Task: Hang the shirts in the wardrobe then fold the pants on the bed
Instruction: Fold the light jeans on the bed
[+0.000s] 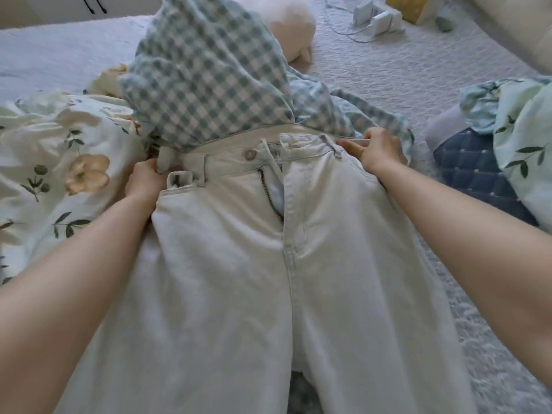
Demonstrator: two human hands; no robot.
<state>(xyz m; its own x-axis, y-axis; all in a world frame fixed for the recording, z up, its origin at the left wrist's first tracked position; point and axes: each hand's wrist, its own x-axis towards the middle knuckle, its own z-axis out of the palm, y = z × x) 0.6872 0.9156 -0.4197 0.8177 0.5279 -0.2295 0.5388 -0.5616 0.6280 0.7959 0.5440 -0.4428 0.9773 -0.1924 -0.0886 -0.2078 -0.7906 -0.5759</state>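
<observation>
Nearest, both bare forearms reach forward over the bed (418, 73), one down each side of the pale pants (239, 279). The pants lie front-up on the bed, legs running back toward the person, waistband at the far end. The fly is unzipped and the button stands undone.

The left hand (145, 180) sits at the left end of the waistband, fingers curled round the fabric beside a belt loop and gripping it; the fingertips are hidden under the cloth. The right hand (379, 150) is at the right end of the waistband, thumb laid along the top edge, fingers tucked behind, pinching the band just beside another belt loop.

Directly beyond the waistband, a blue-and-white checked garment (206, 85) is heaped up, its lower edge overlapping the band on the left side. Whether it is a shirt or something else cannot be told.

To the left lies a floral duvet (59, 144), crumpled, touching the left hand's side of the pants. To the right, well apart from the pants, rests a blue quilted cushion (469, 171) with more floral bedding partly over it.

Farther back on the bed cover: a pale plush object (294, 22) behind the checked garment, and white chargers (376, 17) with trailing cables near the far edge
</observation>
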